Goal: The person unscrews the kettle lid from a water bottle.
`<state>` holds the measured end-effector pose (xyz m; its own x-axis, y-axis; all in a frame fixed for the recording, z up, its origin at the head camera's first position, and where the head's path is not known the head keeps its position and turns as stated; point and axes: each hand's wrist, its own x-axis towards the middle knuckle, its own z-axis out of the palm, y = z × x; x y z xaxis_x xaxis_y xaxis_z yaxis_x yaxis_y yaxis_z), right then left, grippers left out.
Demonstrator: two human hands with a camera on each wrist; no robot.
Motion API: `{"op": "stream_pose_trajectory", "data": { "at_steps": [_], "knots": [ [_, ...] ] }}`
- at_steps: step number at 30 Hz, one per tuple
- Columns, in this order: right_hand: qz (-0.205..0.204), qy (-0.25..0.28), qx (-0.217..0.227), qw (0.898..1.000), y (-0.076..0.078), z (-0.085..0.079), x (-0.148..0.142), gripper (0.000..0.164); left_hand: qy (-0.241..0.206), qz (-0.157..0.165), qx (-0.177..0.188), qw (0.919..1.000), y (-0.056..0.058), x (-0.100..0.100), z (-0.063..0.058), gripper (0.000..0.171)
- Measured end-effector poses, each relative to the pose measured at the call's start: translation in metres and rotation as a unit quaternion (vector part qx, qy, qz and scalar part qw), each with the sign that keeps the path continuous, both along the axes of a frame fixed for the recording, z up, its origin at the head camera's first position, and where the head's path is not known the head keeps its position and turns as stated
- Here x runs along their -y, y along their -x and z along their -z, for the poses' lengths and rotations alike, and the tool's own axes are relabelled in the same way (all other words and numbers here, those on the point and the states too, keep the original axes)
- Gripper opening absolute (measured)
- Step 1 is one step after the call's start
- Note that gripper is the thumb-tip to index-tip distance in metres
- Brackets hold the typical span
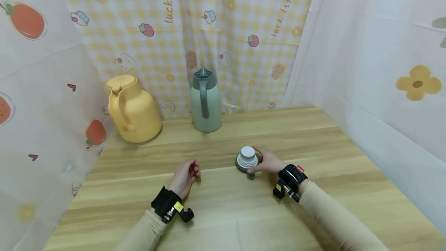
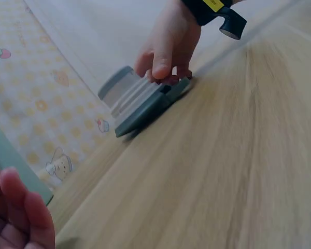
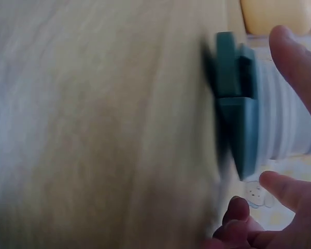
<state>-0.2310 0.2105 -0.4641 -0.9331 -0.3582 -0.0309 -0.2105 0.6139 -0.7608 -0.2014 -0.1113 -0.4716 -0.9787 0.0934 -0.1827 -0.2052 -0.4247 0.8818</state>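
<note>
A green-and-white flask lid (image 1: 248, 157) rests on the wooden table with its white ringed part upward and its green rim down. My right hand (image 1: 267, 160) reaches around it from the right. In the right wrist view, the thumb (image 3: 295, 65) and index finger (image 3: 287, 189) are spread wide; the index fingertip looks just apart from the rim. Whether the thumb touches the lid is not clear. Left of the lid, my left hand (image 1: 185, 176) hovers at or rests near the tabletop, holding nothing, its fingers loosely curled.
A light green vacuum flask (image 1: 206, 105) stands upright at the back, handle facing me. Farther left is a yellow vacuum flask (image 1: 137, 111). Patterned curtains (image 1: 240, 69) hang behind and along both sides of the table (image 1: 209, 212).
</note>
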Motion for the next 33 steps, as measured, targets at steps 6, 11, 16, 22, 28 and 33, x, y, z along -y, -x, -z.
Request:
{"op": "stream_pose_trajectory", "data": {
  "at_steps": [6,11,16,22,28,33],
  "knots": [
    [0.021,-0.043,-0.016,0.999,0.003,0.009,0.013,0.098,-0.022,0.001,-0.014,0.9997,-0.002,0.011,0.014,0.021],
    [0.016,-0.055,0.000,0.998,0.010,0.005,0.020,0.091,-0.024,0.013,-0.019,0.9994,-0.004,0.019,0.013,0.022],
    [-0.007,-0.052,0.020,0.998,0.037,-0.004,0.025,0.088,-0.021,0.016,-0.029,0.9993,0.000,0.023,0.009,0.022],
    [0.004,-0.084,0.060,0.995,0.087,-0.009,0.027,0.097,-0.018,0.025,-0.043,0.9986,0.001,0.024,0.008,0.022],
    [0.013,-0.081,0.088,0.993,0.144,0.004,0.020,0.101,-0.014,0.049,-0.042,0.9978,-0.003,0.023,0.015,0.023],
    [0.032,-0.067,0.117,0.990,0.187,0.011,0.012,0.106,-0.025,0.072,-0.039,0.9963,-0.004,0.019,0.018,0.021]
  ]
}}
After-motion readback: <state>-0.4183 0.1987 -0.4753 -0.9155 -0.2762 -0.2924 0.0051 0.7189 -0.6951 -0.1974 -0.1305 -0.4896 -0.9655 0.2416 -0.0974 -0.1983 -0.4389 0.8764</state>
